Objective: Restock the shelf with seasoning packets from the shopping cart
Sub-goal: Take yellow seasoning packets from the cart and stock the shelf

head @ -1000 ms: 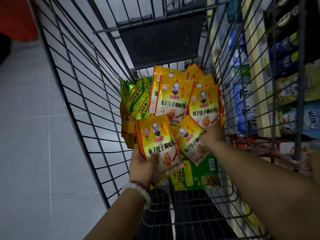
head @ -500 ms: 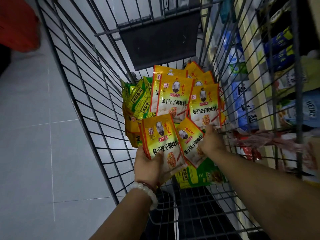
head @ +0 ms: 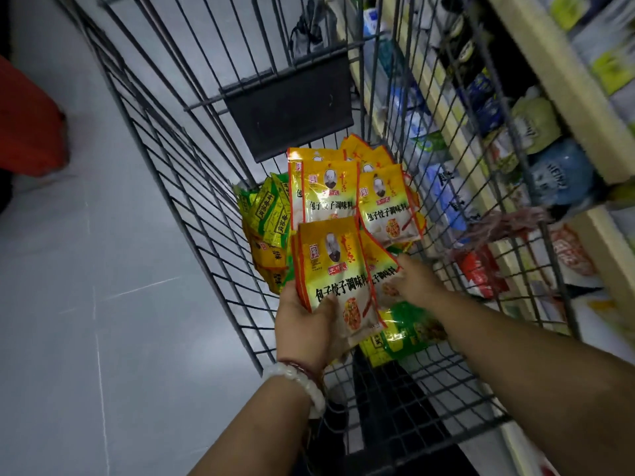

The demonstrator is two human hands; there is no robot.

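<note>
Deep inside black wire shopping cart (head: 192, 187), beside stocked beige shelf (head: 563, 87). Left hand (head: 305, 324) curled round small stack of glossy yellow seasoning packets (head: 335, 269), thumb across front; right hand (head: 417, 281) pinching another packet (head: 381, 266) beside it. Best squared flush into stack before lifting out. Printed: 包子饺子调味料; "HEINZ" on blue shelf pouch (head: 558, 175).

Shopping cart (head: 192, 187): dark metal wire, matt coating; seat flap (head: 292, 108): black plastic, matt, smooth; seasoning packets (head: 330, 266): glossy yellow printed plastic film, light glinting off it; green packets (head: 271, 211): same shiny film, creased; bracelet (head: 302, 383): smooth pale beads, polished; floor (head: 86, 304): grey tile, smooth, faint sheen.
</note>
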